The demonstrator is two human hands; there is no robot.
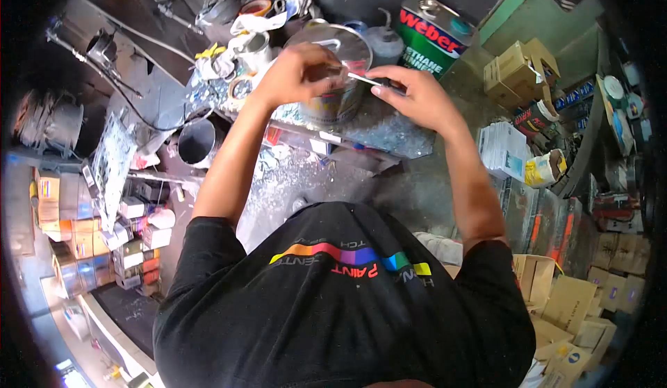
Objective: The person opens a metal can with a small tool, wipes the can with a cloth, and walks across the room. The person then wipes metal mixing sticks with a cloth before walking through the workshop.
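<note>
A large metal can (326,110) with a round rim stands on the paint-spattered bench in front of me. My left hand (309,75) is over its near left side, fingers loosely curved and apart, slightly blurred. From the right, my right hand (417,96) pinches a slim metal tool (363,79) between thumb and fingers. Its pale tip points left, close to my left fingertips. Most of its handle is hidden in the right hand, so I cannot tell its exact kind. My left hand covers part of the can's top.
A green Weber urethane thinner can (434,37) stands behind the right hand. Left of the large can are a metal cup (253,47), tape rolls (241,89) and crumpled paper. A dark bucket (198,143) sits lower left. Cardboard boxes (517,75) are stacked at the right.
</note>
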